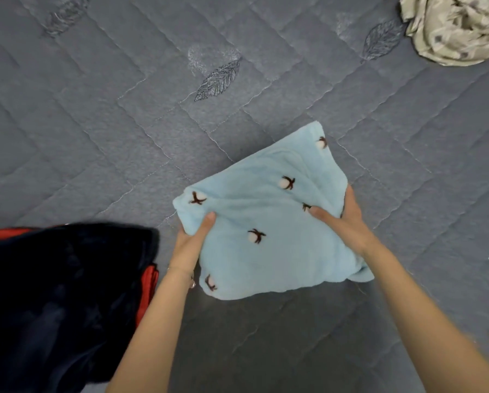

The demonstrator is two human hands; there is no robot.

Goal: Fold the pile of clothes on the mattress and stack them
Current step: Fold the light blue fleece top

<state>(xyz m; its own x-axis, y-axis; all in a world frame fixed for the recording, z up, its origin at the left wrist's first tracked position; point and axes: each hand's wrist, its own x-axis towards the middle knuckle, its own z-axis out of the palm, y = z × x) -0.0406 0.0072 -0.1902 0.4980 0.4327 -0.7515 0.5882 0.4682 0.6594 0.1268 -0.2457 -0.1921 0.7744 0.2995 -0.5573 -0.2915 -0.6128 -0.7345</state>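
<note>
A folded light blue fleece garment [266, 219] with small brown-and-white motifs is held just above the grey quilted mattress [124, 123]. My left hand [193, 236] grips its left edge, thumb on top and fingers underneath. My right hand [342, 219] grips its right side, thumb pressed into the cloth. To the left lies a stack of folded clothes: a dark navy garment [61, 293] on top of a red one [148, 290].
A crumpled beige patterned cloth [456, 26] lies at the far right corner of the mattress. Embroidered leaf motifs mark the mattress cover. Bare mattress stretches across the middle and far left.
</note>
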